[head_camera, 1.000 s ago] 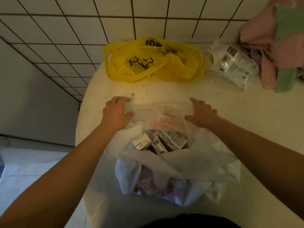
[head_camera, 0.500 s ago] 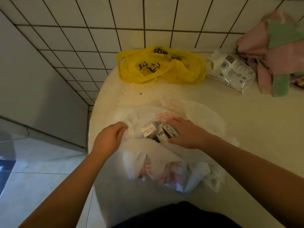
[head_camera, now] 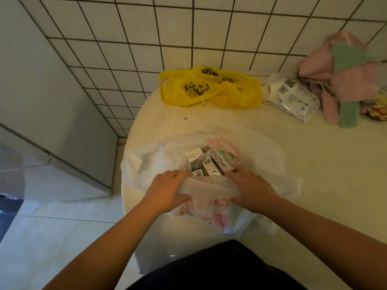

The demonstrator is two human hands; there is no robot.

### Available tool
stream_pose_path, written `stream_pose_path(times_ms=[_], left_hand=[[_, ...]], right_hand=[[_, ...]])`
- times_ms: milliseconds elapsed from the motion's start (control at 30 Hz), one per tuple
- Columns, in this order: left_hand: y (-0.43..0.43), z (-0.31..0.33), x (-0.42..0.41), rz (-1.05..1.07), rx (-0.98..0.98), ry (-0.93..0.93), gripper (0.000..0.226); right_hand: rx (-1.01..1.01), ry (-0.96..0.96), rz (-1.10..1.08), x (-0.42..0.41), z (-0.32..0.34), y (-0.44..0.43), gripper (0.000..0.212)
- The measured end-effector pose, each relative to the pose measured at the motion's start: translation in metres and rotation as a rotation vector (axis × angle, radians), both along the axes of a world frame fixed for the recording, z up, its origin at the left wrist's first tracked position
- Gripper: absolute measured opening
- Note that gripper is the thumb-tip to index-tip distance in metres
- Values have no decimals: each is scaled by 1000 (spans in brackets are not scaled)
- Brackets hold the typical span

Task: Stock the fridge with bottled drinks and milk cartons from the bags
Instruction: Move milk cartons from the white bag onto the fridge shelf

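Centre frame, the left hand point(head_camera: 167, 191) and right hand point(head_camera: 252, 190) each pinch the near rim of the white bag point(head_camera: 146, 164) between thumb and fingers, with the milk cartons point(head_camera: 206, 163) packed in its open mouth just above them.

The white bag point(head_camera: 261, 155) sits slumped at 6 o'clock on the bench point(head_camera: 314, 164). It is thin plastic with red print, and its mouth is spread open. The left hand point(head_camera: 167, 191) and right hand point(head_camera: 251, 191) grip its bunched near rim. Several small cartons point(head_camera: 209, 164), white with green and pink print, stand packed inside with their tops showing. The yellow bag point(head_camera: 230, 97), crumpled and printed in black, lies at 12 o'clock, well apart.
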State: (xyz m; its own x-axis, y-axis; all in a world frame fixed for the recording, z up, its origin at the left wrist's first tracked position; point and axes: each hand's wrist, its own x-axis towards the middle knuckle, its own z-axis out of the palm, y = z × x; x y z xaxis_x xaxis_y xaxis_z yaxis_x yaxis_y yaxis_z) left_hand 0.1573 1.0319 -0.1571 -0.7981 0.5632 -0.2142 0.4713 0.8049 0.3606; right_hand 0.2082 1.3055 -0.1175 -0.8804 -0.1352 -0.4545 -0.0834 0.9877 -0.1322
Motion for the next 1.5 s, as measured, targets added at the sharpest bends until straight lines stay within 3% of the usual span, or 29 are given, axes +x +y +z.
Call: stream_pose_path(times_ms=[100, 167, 233, 433, 600, 733, 833, 933, 1167, 1500], left_hand=[[-13, -19, 12, -17, -16, 86, 40], [-24, -27, 26, -36, 32, 157, 32], [-35, -33, 44, -20, 65, 174, 33], [-45, -42, 94, 85, -60, -79, 60], [-31, -22, 95, 201, 114, 130, 49], [-2, -10, 61, 185, 349, 236, 37], [18, -14, 35, 155, 199, 131, 34], [25, -21, 26, 251, 48, 97, 36], [-5, -34, 15, 391, -13, -10, 54], [-24, -37, 0, 366, 5, -119, 60]], right_hand=[[-55, -16, -108, 17, -10, 1, 43], [-117, -100, -122, 32, -18, 2, 41], [-121, -100, -74, 45, -23, 4, 38], [-72, -147, 85, 72, -27, -1, 33], [-74, -38, 85, 54, 2, -13, 50], [-316, 170, -83, 18, 19, -34, 61], [-434, 259, -162, -16, 19, -51, 51], [-345, 370, -83, -44, 14, -65, 48], [-162, 177, 17, -80, 4, -84, 67], [-206, 205, 16, -96, -3, -84, 35]])
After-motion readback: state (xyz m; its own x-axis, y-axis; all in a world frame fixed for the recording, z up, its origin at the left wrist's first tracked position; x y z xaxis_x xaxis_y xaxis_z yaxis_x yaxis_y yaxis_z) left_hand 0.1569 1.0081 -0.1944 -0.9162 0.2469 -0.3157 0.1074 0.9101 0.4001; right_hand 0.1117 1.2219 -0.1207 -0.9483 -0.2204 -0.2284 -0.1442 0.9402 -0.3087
